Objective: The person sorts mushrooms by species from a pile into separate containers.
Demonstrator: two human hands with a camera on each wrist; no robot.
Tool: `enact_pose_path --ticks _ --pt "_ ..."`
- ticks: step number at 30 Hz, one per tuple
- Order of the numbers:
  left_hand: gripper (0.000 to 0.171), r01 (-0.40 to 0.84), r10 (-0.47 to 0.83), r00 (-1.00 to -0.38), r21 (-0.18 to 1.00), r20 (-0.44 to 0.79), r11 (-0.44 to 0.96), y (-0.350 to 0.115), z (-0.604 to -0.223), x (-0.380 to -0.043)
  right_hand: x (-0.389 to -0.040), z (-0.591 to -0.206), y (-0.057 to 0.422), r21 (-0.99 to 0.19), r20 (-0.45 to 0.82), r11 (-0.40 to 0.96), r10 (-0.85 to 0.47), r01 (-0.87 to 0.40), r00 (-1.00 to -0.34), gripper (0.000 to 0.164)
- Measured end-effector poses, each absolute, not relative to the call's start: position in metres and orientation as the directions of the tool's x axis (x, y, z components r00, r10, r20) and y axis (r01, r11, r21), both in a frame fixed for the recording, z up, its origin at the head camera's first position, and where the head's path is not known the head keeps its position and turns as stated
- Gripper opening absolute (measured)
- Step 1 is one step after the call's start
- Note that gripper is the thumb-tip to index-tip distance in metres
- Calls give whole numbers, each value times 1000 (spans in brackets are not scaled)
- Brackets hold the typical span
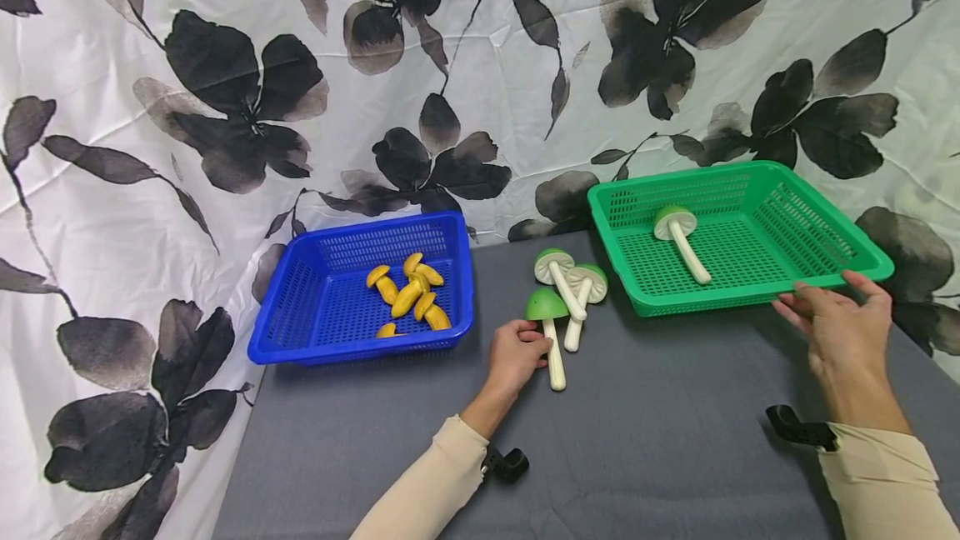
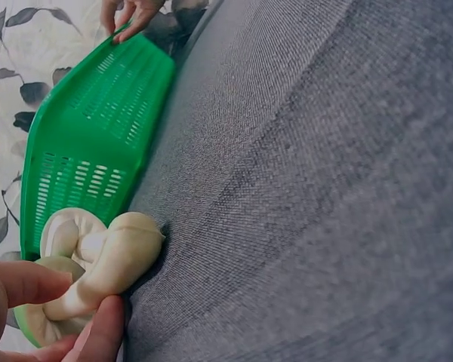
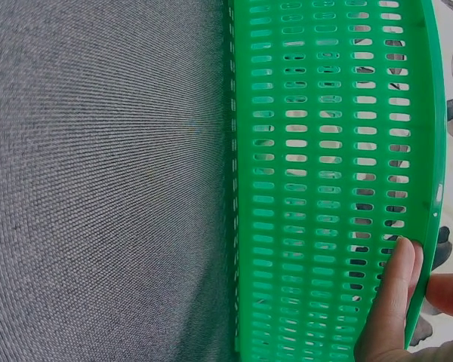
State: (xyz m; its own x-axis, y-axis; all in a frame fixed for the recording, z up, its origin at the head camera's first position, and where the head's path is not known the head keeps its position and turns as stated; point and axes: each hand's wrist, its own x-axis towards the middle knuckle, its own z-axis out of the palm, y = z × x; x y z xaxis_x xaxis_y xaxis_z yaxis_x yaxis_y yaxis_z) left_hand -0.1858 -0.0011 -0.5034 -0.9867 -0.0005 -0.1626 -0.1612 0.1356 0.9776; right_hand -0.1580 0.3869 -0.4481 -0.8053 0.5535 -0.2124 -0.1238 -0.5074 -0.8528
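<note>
My left hand (image 1: 517,352) has its thumb and fingers about the stem of a green-capped toy mushroom (image 1: 556,361), pinching it close over the grey cloth. Two more green-capped mushrooms (image 1: 587,283) lie crossed just behind it. At the right, my right hand (image 1: 843,327) grips the front rim of a green basket (image 1: 720,302), thumb on one side of the rim and fingers against the slotted wall in the right wrist view. One green-capped mushroom (image 1: 688,248) lies inside that basket.
A blue basket (image 1: 300,332) stands at the left with several yellow mushrooms (image 1: 407,298) in it. Grey cloth (image 1: 637,440) covers the table. Behind the baskets hangs a white curtain (image 1: 525,148) with dark flowers.
</note>
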Motion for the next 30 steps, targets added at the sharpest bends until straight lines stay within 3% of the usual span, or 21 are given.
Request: enact_pose_path --ticks 9,30 --pt "31 -171 -32 -985 946 -169 275 6 -501 -188 -159 -448 388 -862 -216 -494 562 -115 -798 73" --pt "29 -224 -23 -975 969 -223 104 -10 -486 -194 -159 -450 387 -852 -194 -503 558 -142 -807 71"
